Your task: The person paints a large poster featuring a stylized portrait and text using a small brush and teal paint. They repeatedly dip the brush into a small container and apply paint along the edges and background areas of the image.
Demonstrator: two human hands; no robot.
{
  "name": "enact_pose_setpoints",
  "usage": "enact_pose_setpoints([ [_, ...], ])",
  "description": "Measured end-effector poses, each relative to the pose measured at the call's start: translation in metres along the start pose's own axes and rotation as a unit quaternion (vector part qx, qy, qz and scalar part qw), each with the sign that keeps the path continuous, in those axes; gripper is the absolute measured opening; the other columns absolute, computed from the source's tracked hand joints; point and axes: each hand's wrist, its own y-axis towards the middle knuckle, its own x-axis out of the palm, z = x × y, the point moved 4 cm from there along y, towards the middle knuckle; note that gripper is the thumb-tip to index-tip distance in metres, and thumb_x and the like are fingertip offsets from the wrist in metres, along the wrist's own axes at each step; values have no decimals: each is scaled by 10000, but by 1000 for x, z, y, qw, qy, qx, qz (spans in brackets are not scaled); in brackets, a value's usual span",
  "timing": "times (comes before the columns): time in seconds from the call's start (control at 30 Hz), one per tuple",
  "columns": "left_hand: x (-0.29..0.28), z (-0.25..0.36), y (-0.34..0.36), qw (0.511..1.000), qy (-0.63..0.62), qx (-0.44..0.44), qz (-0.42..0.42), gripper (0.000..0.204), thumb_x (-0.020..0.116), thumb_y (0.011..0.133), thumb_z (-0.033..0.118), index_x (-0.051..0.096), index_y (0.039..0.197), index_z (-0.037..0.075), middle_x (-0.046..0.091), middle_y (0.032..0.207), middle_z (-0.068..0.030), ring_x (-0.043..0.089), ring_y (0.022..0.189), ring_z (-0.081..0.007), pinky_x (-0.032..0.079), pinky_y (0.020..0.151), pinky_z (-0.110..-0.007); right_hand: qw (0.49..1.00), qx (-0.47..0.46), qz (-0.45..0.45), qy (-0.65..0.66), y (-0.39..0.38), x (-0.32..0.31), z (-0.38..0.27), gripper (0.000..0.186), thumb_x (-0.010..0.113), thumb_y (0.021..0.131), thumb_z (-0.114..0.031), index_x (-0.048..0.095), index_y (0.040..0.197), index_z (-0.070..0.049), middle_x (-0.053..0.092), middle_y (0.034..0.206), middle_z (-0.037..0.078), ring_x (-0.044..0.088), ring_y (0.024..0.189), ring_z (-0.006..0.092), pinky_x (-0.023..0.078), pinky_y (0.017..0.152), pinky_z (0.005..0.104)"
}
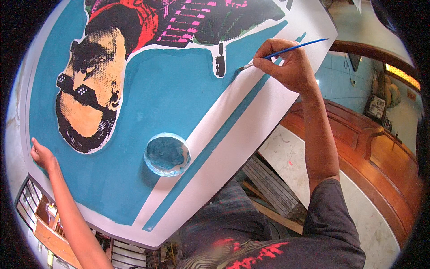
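My right hand (286,65) is closed round a thin paintbrush (309,43) with a blue handle. Its bristles touch the painting (179,98) at the boundary between blue paint and a white stripe, just right of a small black shape. On the blue area sits a round white bowl (168,154) with blue paint inside and smears on its rim. At the painting's left margin rests my left hand (43,156), fingers curled; whatever they might hold is hidden. The painting also shows an upside-down face (92,85) in black and peach, with red and pink parts above.
A carved brown wooden piece of furniture (358,143) stands to the right. Below the painting lie grey slats (273,188) and wooden strips. At the lower left are a wooden table (58,237) and a dark metal rack (29,199).
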Motion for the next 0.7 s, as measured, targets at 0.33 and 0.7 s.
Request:
enact_pose_setpoints([
  [0.33,-8,26,-20,999,-3,38,38,623,544,916,574,615,845,-40,615,777,-132,554,738,-265,440,731,-410,1000,10,-14,25,1,10,0,82,745,807,-121,704,828,-53,675,774,33,627,735,119,494,684,280],
  [0.7,-6,24,-20,999,11,8,42,649,542,897,616,623,986,-21,650,932,-158,603,863,-293,466,811,-409,847,39,468,249,-78,7,1,76,663,869,-70,639,866,2,657,770,88,643,700,166,515,673,264],
])
